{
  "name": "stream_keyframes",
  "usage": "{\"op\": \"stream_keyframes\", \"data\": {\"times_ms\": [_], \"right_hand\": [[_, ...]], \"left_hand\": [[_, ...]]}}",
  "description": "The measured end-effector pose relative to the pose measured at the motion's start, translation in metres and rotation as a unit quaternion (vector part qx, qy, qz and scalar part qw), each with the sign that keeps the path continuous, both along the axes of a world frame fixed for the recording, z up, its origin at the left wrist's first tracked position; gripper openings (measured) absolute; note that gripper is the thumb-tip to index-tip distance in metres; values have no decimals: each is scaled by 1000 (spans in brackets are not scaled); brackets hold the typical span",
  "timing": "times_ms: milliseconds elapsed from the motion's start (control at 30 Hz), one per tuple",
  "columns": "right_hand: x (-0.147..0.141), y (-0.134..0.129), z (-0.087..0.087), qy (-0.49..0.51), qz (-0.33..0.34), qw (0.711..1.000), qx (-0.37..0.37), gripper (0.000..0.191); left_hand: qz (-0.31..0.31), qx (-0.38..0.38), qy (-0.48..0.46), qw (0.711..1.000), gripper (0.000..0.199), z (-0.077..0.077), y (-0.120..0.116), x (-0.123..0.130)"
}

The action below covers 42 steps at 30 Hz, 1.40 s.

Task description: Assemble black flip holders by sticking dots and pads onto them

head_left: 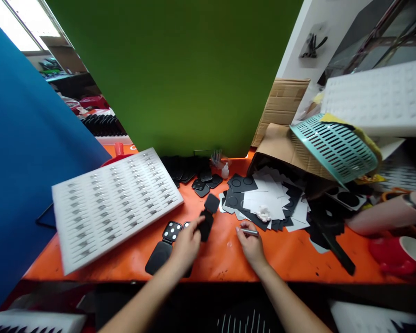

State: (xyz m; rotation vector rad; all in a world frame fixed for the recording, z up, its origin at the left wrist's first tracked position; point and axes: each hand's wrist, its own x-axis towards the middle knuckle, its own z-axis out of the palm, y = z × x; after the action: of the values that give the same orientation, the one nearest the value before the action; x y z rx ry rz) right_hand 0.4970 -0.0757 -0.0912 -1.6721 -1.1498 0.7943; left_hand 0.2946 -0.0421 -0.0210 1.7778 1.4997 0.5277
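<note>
My left hand (184,247) grips a black folding piece (211,203), made of a small rounded square joined to a larger dark part, and holds it above the orange tabletop. Its edges are slightly blurred. Below and left of that hand lie similar opened black pieces, one with a square bearing white dots (172,231) and a plain larger flap (159,257). My right hand (252,247) is closed around a short silver pen-like tool (249,232), near the table's middle. More black squares (201,184) are piled at the back, a small white bottle (225,170) beside them.
A white foam tray (116,208) with rows of slots leans at left. Right of centre, white and black sheets (266,199) spill from a cardboard box (277,143). A turquoise basket (336,145) tilts over it. A red mug (398,254) stands at the right edge.
</note>
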Motion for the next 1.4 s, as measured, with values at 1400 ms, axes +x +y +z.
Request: {"op": "stream_keyframes", "data": {"times_ms": [1400], "right_hand": [[-7, 17, 11, -13, 113, 992, -49, 31]], "left_hand": [[-226, 197, 191, 935, 49, -59, -75, 19]]}}
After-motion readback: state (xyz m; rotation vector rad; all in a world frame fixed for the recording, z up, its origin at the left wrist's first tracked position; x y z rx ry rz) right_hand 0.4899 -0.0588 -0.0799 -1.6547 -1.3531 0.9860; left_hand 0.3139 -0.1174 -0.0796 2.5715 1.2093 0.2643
